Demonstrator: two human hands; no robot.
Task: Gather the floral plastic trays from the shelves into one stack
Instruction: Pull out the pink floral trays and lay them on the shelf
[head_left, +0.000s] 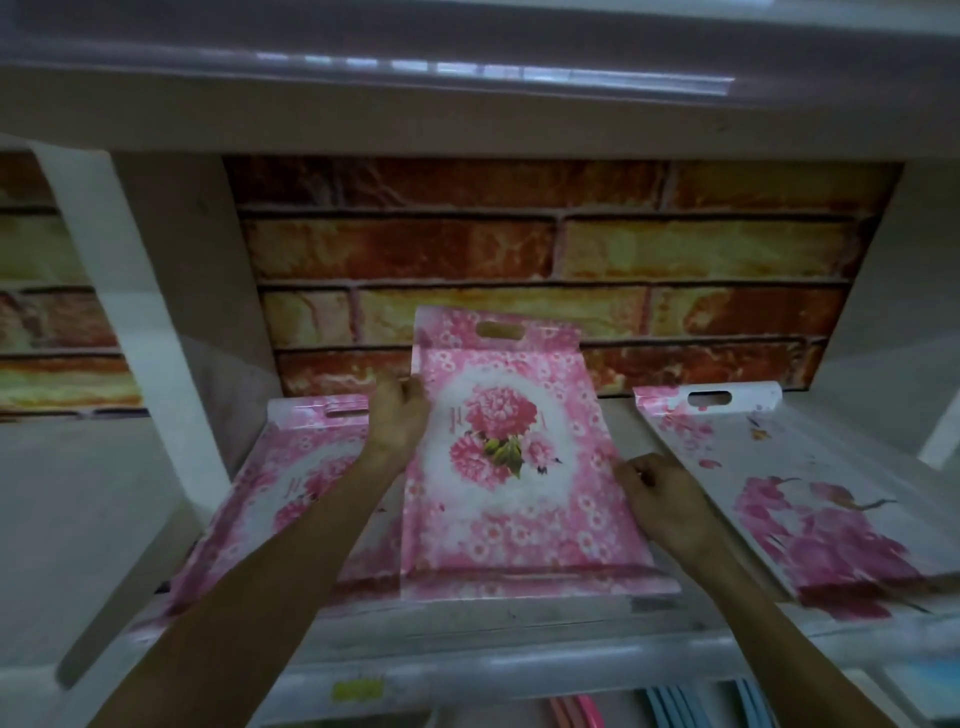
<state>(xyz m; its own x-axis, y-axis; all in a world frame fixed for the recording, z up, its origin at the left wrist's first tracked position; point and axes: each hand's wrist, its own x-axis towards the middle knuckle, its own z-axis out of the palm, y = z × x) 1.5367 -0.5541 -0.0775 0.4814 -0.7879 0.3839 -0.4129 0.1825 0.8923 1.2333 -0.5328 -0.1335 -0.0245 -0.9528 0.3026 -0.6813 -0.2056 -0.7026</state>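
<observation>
Three floral plastic trays lie on one white shelf (519, 618). The middle pink tray (514, 509), printed with big pink flowers, is tilted with its handle end raised toward the back. My left hand (397, 415) grips its left edge near the top, and my right hand (662, 499) grips its right edge lower down. A second pink tray (280, 478) lies to the left, partly under my left forearm and under the middle tray's edge. A white tray with pink blossoms (769, 478) lies to the right, apart from the middle one.
A brick-pattern panel (519, 260) backs the shelf, and another white shelf (467, 119) hangs close overhead. A slanted white upright (140, 312) bounds the left side. Below the front edge, pink and blue plastic items (665, 706) show on a lower level.
</observation>
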